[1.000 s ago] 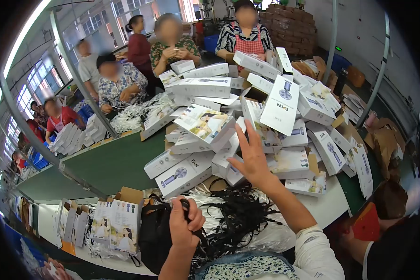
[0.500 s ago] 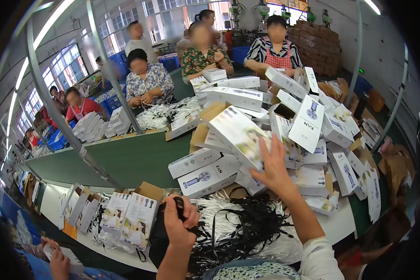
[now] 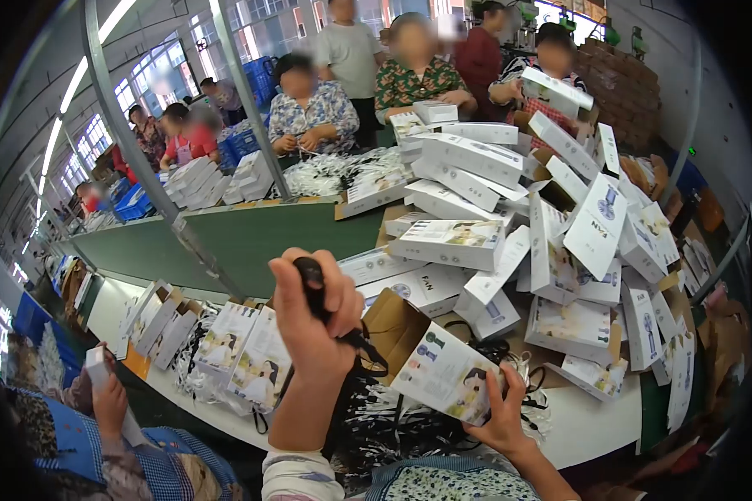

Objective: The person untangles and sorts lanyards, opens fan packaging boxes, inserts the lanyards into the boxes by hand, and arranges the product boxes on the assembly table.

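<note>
My right hand (image 3: 503,409) grips the lower right end of a printed white fan box (image 3: 447,371). The open brown cardboard end of this box points left, towards my other hand. Raised a little above it, my left hand (image 3: 317,313) is closed around a bunched black strap (image 3: 311,288), and a loop of it hangs out to the right. Most of the strap inside the fist is hidden. Under both hands lies a heap of black and white straps (image 3: 393,442), partly covered by the box and my arms.
A tall pile of fan boxes (image 3: 472,163) covers the bench ahead and right. Several upright boxes (image 3: 230,334) stand left of my hand. A metal post (image 3: 163,188) rises at left. Co-workers (image 3: 309,113) sit across the green bench (image 3: 226,242); another person's hands (image 3: 109,392) hold a small box.
My right hand has brought a fan box from the pile down and nearer to me. My left hand has risen with the black strap. The view has shifted left.
</note>
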Motion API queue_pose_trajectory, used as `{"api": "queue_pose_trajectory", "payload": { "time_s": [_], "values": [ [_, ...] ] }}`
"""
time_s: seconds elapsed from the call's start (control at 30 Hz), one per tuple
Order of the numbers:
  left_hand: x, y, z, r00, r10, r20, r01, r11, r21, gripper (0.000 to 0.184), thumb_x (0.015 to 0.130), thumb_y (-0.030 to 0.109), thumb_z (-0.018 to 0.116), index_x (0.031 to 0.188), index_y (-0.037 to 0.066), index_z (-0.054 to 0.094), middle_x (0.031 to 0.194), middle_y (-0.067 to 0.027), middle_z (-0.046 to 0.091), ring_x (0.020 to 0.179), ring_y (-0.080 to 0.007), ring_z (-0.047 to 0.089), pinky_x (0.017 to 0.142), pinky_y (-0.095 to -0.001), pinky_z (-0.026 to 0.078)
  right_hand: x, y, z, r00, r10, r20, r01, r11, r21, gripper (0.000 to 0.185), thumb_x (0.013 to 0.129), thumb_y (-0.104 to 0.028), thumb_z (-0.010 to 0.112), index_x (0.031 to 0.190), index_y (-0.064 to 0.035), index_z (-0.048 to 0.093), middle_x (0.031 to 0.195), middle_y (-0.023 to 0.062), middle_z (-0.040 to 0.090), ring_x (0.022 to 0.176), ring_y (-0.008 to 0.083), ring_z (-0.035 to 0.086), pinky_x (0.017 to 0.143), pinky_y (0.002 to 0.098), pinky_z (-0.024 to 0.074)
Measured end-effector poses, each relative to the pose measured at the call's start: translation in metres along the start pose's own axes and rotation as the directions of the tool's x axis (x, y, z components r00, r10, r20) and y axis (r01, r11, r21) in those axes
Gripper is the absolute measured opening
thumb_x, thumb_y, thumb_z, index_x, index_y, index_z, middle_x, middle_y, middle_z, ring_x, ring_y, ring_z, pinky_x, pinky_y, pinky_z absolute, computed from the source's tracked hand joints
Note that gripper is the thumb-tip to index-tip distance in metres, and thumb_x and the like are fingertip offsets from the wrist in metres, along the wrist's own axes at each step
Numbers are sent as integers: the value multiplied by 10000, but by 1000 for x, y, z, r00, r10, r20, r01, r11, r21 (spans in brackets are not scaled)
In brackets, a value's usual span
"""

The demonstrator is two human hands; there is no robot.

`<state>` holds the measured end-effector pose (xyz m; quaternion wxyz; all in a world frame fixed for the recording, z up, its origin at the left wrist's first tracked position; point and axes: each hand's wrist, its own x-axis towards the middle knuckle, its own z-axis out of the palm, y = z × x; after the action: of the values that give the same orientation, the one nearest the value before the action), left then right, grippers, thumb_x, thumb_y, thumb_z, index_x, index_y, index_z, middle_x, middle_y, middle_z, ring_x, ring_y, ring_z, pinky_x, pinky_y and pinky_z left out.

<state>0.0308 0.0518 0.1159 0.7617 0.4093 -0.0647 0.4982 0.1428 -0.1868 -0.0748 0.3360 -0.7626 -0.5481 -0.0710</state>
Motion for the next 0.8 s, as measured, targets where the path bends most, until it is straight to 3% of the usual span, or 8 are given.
{"api": "queue_pose_trajectory", "payload": {
  "time_s": [0.2,0.33,0.4,0.43,0.53,0.6,0.67,0.8],
  "values": [
    [3,-23,-23,997,-58,55,54,996,71,354,987,377,352,793,80,359,646,-26,407,433,-71,300,411,-214,254,-7,-5,10,999,0,-34,2,996,84,1031,478,-175,811,1366,-52,301,1339,261,243,1210,438,278,989,508,278],
    [-3,-19,-41,955,-287,69,184,761,623,240,937,284,505,845,63,489,828,-77,580,604,-137,511,547,-217,386,-7,-3,9,999,15,-29,-13,998,55,1056,475,-180,815,1369,-45,269,1340,270,231,1210,436,272,976,514,286],
    [-2,-18,-50,874,-181,450,-390,289,874,199,852,198,632,882,21,546,994,-126,605,944,-240,553,809,-329,433,-6,-1,9,999,20,-39,-18,999,50,1065,478,-180,813,1377,-51,257,1343,267,226,1217,434,266,980,511,286],
    [-6,-11,-46,880,-245,408,-374,172,911,296,777,210,696,960,19,562,1150,-151,560,1132,-307,466,936,-397,370,-5,1,10,998,22,-51,-20,999,45,1074,481,-180,812,1385,-56,245,1346,265,221,1223,433,260,984,509,285],
    [-25,-13,-49,939,21,343,-342,140,929,341,786,218,690,1032,26,554,1218,-172,503,1124,-322,471,940,-394,375,-1,4,12,989,69,-132,-66,998,24,1088,490,-189,812,1398,-61,227,1356,257,204,1235,429,250,1007,502,271],
    [-51,-36,-77,973,140,181,-225,432,873,440,798,192,673,1156,19,485,1247,-171,471,1161,-296,447,973,-381,358,4,9,13,983,65,-169,-56,997,53,1087,514,-196,804,1414,-66,209,1369,248,182,1254,421,240,1024,493,260],
    [-85,-50,-75,990,-135,40,34,507,861,609,722,85,730,1245,25,423,1289,-144,429,1190,-269,426,971,-363,368,13,4,7,946,94,-309,-86,996,40,1072,544,-188,788,1425,-72,189,1377,241,172,1275,414,226,1032,488,253],
    [-149,-93,-62,824,-541,167,230,589,775,871,708,142,769,1386,49,230,1364,-153,329,1175,-255,428,940,-374,391,23,-7,17,894,81,-440,-64,997,53,1149,540,-229,838,1437,-71,138,1404,245,123,1274,427,218,1034,520,217]
  ]
}}
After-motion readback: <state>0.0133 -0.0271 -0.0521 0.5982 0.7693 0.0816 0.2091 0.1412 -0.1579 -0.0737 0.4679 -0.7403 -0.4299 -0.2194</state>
